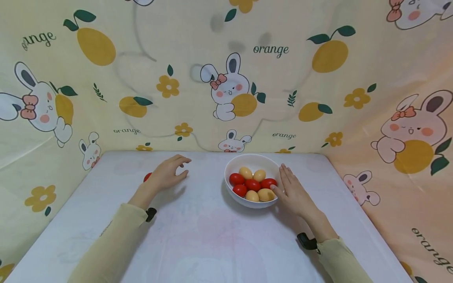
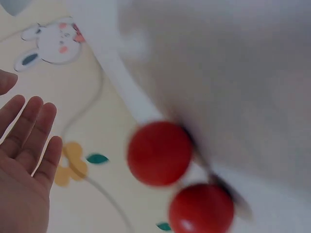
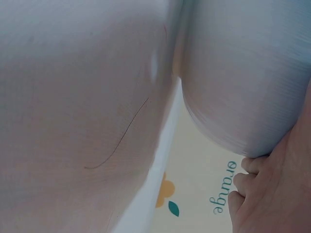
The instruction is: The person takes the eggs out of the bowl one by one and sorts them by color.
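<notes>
My left hand (image 1: 166,175) hovers over the left part of the table, fingers loosely bent and nothing in them. Two round red things, likely eggs, lie near it in the left wrist view: one red egg (image 2: 159,153) beside another red egg (image 2: 201,209). From the head, just a sliver of red (image 1: 147,177) shows behind the left wrist. A white bowl (image 1: 247,203) stands right of centre, holding several red eggs (image 1: 252,185) and several tan eggs (image 1: 265,195). My right hand (image 1: 295,194) rests against the bowl's right side with straight fingers, its thumb at the rim.
The white table (image 1: 212,243) ends at a patterned cloth wall (image 1: 191,31) behind, with similar cloth along both sides. A dark hair-like strand (image 3: 124,136) lies on the table surface in the right wrist view.
</notes>
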The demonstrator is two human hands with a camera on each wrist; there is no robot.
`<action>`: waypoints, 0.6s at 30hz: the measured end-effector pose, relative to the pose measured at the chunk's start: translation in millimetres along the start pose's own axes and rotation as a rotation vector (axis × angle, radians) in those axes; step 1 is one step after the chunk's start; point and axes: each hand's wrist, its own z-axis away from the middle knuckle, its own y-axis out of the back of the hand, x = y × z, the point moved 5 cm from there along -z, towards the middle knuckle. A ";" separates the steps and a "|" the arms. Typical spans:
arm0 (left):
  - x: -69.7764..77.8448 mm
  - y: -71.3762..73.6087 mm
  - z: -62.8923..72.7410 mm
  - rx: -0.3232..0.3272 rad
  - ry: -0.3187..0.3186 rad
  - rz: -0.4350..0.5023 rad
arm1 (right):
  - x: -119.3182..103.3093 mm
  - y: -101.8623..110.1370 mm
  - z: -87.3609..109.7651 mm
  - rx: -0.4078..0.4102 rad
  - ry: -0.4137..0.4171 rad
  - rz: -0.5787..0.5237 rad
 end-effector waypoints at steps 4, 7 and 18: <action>17.4 -8.4 -10.7 0.012 -0.025 0.038 | 0.4 -0.4 -0.3 -0.003 -0.003 0.001; 29.7 -15.1 -19.0 0.024 -0.037 0.072 | 1.2 -0.9 -0.2 -0.004 -0.010 0.002; 74.6 -34.1 -46.2 0.047 -0.092 0.151 | 1.2 -1.0 -0.4 -0.007 -0.015 -0.002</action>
